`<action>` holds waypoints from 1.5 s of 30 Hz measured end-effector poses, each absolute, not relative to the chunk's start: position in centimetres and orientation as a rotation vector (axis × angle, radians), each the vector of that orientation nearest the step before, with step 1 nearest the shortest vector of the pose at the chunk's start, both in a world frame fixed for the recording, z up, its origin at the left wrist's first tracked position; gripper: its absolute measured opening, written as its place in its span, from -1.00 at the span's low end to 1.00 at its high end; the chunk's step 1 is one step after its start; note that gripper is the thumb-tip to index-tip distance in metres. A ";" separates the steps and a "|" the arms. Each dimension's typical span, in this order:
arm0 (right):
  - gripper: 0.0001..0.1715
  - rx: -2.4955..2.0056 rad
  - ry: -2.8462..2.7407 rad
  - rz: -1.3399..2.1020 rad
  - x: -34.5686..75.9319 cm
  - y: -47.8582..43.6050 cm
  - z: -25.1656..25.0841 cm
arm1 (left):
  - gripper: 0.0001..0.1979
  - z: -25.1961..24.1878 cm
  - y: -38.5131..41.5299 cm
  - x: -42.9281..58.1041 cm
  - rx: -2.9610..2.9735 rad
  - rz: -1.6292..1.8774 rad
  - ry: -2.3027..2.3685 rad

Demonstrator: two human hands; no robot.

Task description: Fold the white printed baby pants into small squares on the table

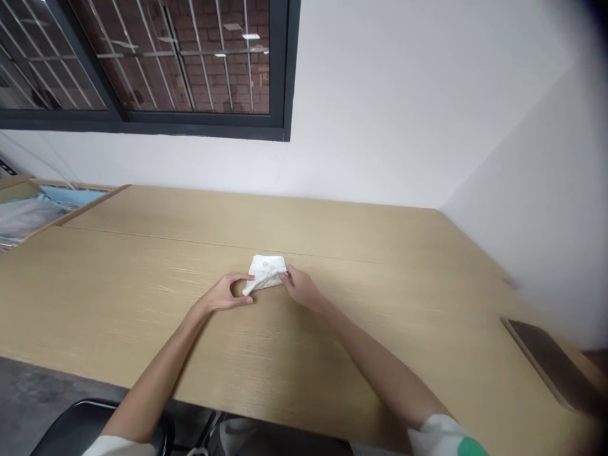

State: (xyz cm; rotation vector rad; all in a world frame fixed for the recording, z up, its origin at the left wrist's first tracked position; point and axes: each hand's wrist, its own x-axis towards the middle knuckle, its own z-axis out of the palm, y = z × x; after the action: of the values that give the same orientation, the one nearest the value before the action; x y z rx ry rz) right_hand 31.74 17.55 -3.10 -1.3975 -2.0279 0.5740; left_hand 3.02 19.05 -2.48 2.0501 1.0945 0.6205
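Note:
A small folded white cloth (265, 271) with a faint printed pattern lies near the middle of a light wooden table (332, 342). My left hand (228, 295) curls around the cloth's lower left corner, thumb and fingers pinching it. My right hand (299, 286) pinches the cloth's right edge with its fingertips. Both forearms reach in from the near edge of the table.
A dark flat phone-like slab (551, 364) lies by the table's right edge. At far left sits an open cardboard box (28, 209) with plastic-wrapped items. A barred window (142, 63) and white walls stand behind. A black chair seat (71, 430) shows below.

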 end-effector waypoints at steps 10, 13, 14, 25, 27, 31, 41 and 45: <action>-0.73 -1.569 -1.610 0.675 31.1 20.5 -5.1 | -0.59 -4.9 21.3 6.5 1.966 0.760 1.585; -0.72 -1.609 -1.582 0.642 31.1 21.0 -5.4 | -0.68 -4.8 21.3 7.4 1.956 0.746 1.726; -0.71 -1.618 -1.581 0.636 31.1 21.1 -5.5 | -0.71 -4.7 21.2 7.7 1.957 0.743 1.765; -0.41 -1.473 -1.907 0.101 29.0 19.1 -3.2 | -0.45 -4.0 19.9 10.3 2.338 0.847 1.674; -0.38 -1.293 -2.146 0.032 28.3 18.8 -2.6 | -0.36 -4.5 19.9 11.0 2.433 0.785 1.546; -0.34 -1.206 -2.383 0.086 27.4 19.4 -3.1 | -0.25 -6.1 20.1 12.1 2.506 0.654 1.457; -0.25 -1.403 -2.346 0.090 30.9 19.1 -5.9 | 0.03 -6.9 19.9 9.3 2.477 0.567 1.552; -0.25 -1.373 -2.354 0.081 31.8 18.8 -5.8 | 0.01 -6.3 19.6 8.6 2.530 0.602 1.532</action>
State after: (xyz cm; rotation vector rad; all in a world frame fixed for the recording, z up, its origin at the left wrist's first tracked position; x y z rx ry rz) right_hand 31.79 18.85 -5.75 -1.3729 -2.3541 0.0807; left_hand 8.59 19.60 -6.34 2.5298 1.5320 0.6021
